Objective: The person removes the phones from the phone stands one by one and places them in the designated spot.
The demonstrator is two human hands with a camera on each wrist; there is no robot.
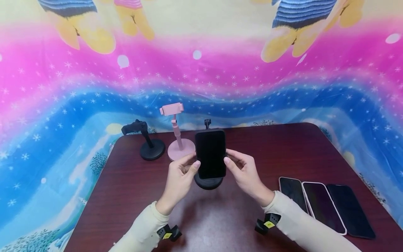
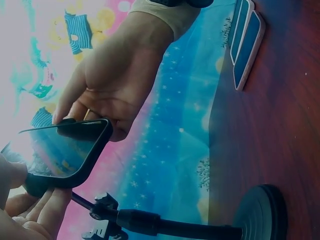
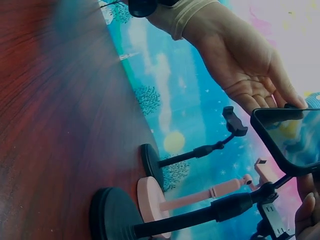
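Note:
A black smartphone [image 1: 210,154] stands upright, screen towards me, in front of a black phone stand [image 1: 209,183]. My left hand [image 1: 179,176] holds its left edge between thumb and fingers. On the opposite edge, my right hand [image 1: 247,173] pinches it the same way. In the left wrist view, dark clamp-like pieces show at both long edges of the phone [image 2: 70,150], beside the fingertips. The stand's slim arm [image 2: 150,220] runs up behind the phone. Most of the phone's back and the holder there are hidden.
Left of the hands stand a pink phone stand [image 1: 179,148] and another black phone stand [image 1: 152,149]. Three phones lie side by side at right: one dark [image 1: 292,190], one white-edged [image 1: 324,206] and one black [image 1: 351,210]. A patterned cloth [image 1: 195,73] hangs behind the table [image 1: 258,150].

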